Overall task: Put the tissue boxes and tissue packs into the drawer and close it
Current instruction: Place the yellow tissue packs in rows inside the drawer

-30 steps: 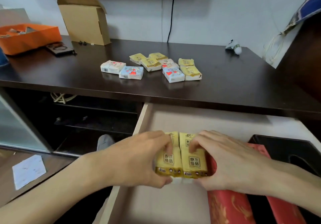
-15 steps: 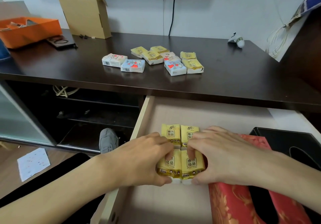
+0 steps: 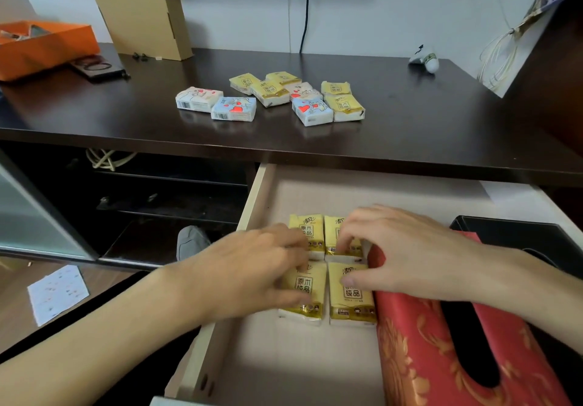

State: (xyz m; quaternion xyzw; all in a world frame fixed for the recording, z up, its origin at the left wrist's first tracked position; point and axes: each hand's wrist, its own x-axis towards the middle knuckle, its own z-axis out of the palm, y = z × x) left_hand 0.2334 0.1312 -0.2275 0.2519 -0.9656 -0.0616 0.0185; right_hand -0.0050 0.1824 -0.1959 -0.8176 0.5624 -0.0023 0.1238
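only one view is given, from a head-worn wide-angle camera, so no second view shares any part of the scene. the scene is looked at forward and downward from close above the open drawer [image 3: 252,204], whose left wall runs toward the lower edge of the frame. both forearms enter from the bottom corners, and the left hand [image 3: 252,273] and right hand [image 3: 407,248] are seen near the lens. the dark surface [image 3: 126,122] is seen farther off, its front edge crossing the frame above the drawer, with the wall behind.
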